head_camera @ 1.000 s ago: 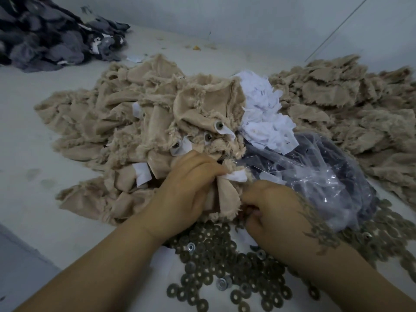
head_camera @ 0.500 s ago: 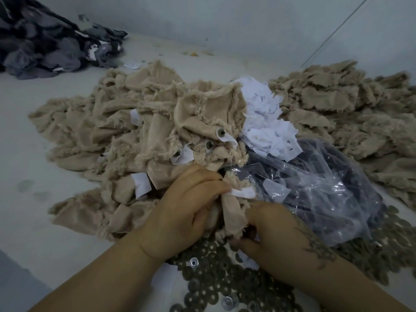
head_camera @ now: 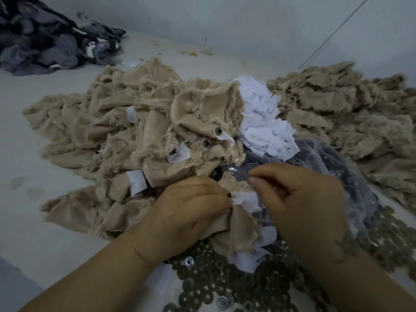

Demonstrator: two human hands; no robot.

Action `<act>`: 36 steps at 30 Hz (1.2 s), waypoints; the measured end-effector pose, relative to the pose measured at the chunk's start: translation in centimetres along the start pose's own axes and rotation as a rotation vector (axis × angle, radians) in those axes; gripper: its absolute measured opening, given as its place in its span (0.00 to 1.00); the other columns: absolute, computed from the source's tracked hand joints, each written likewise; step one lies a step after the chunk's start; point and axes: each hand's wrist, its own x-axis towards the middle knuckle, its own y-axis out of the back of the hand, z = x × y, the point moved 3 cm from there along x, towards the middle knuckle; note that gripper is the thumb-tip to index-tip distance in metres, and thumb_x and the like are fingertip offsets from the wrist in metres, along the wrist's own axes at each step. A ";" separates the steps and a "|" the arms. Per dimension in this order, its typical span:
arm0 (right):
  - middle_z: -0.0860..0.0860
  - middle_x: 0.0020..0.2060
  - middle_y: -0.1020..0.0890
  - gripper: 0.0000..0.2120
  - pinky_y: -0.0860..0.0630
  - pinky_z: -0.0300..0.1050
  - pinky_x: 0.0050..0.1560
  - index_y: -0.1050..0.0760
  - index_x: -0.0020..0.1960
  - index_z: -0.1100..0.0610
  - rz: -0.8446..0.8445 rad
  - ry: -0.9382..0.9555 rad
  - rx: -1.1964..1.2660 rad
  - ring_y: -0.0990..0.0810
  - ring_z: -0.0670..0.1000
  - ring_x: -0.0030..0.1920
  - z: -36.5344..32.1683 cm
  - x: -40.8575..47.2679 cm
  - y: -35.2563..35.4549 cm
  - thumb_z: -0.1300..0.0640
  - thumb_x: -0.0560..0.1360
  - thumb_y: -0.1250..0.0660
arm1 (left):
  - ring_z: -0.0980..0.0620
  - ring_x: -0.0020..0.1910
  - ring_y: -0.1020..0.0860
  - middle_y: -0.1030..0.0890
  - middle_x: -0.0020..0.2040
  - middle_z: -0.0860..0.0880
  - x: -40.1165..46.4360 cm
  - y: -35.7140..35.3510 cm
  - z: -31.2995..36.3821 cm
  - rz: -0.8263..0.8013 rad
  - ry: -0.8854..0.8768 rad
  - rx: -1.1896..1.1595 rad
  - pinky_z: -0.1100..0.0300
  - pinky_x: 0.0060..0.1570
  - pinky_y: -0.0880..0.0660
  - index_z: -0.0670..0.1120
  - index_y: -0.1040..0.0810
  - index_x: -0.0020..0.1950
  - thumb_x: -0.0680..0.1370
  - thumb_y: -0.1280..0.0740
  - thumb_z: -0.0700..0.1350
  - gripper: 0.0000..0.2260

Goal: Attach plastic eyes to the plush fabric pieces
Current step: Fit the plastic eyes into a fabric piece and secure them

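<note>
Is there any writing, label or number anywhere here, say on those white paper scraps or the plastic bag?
None can be read.
White paper scraps: they look blank.
Plastic bag: no print shows.
Metal washers: any stamp is too small to tell.

— What colour are the plush fabric pieces point(head_camera: 144, 122)?

— Beige all over, paler on the fuzzy edges. The second heap point(head_camera: 342, 104) at two o'clock is the same beige.

— And the scraps among them?

— White paper slips point(head_camera: 265, 122), piled just right of centre, more tucked into the beige.

— The plastic eyes point(head_camera: 218, 131)?

— Dark olive-grey, each ringed in white.

— That bag at three o'clock?

— A clear plastic bag point(head_camera: 333, 158), glossy, its contents dark bluish-grey.

— At six o'clock?

— Washers point(head_camera: 225, 280), mostly dull brownish-grey, a few bright silver.

— And the far corner at eleven o'clock?

— A fabric heap point(head_camera: 40, 39) in charcoal, slate grey and black with small white patches. The surface point(head_camera: 33, 221) is pale grey-white.
</note>
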 end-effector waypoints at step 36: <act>0.46 0.46 0.13 0.09 0.20 0.37 0.49 0.15 0.53 0.55 -0.071 0.006 0.284 0.16 0.41 0.47 0.0 -1.7 -2.9 0.54 0.74 0.28 | 0.54 0.47 0.22 0.17 0.49 0.48 0.0 -0.1 -0.1 -0.034 0.255 0.010 0.67 0.53 0.27 0.39 0.18 0.55 0.79 0.36 0.45 0.12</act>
